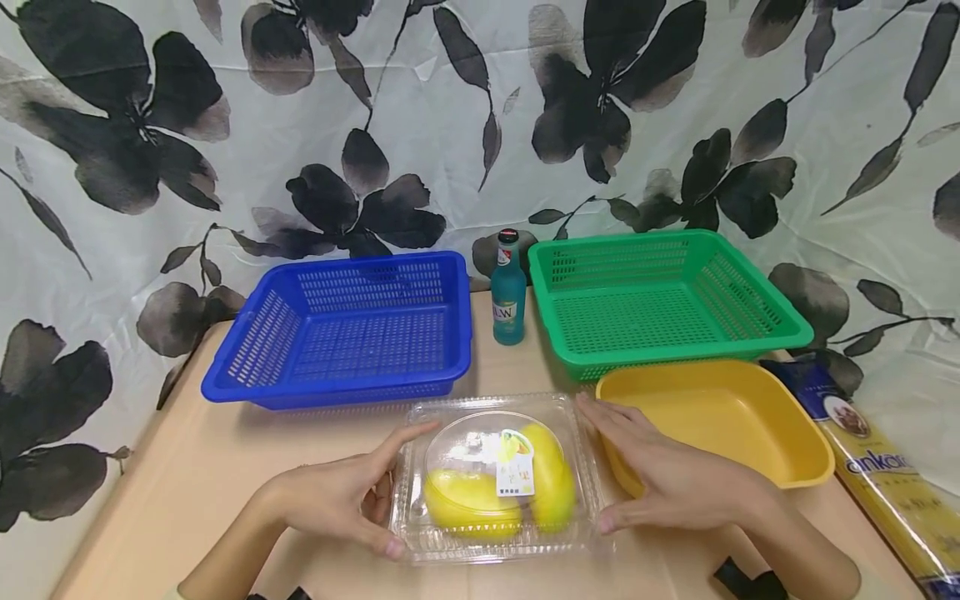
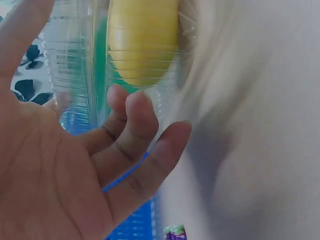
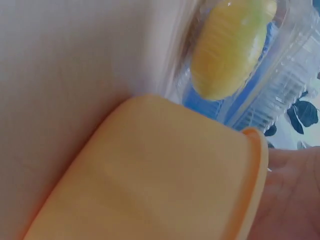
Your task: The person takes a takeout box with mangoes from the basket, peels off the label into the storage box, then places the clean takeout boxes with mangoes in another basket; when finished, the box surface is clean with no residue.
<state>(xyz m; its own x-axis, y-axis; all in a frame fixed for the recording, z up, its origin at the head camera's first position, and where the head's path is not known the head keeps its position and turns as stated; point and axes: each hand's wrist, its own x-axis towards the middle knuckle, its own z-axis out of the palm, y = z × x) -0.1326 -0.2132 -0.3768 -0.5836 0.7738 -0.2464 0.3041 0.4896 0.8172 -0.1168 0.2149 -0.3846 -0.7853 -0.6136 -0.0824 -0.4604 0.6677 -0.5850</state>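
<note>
A clear plastic clamshell box (image 1: 498, 546) with two yellow mangoes (image 1: 553, 487) inside lies on the table between my hands. A white label (image 1: 515, 475) sits on its lid. My left hand (image 1: 330, 500) is at the box's left side, index finger at the far corner and thumb by the near one. In the left wrist view, the other fingers (image 2: 132, 130) bend loosely beside the box wall and hold nothing. On the right side, my right hand (image 1: 667, 475) spreads its straight fingers along the box edge, over the yellow basin's near-left rim. The basin hides most of this hand in the right wrist view.
A blue basket (image 1: 337, 392) stands at the back left, a green basket (image 1: 675, 354) at the back right. Between them is a teal bottle (image 1: 508, 292). The yellow basin (image 1: 720, 417) sits right of the box, with a blue-and-yellow packet (image 1: 877, 467) beyond it along the table's right edge.
</note>
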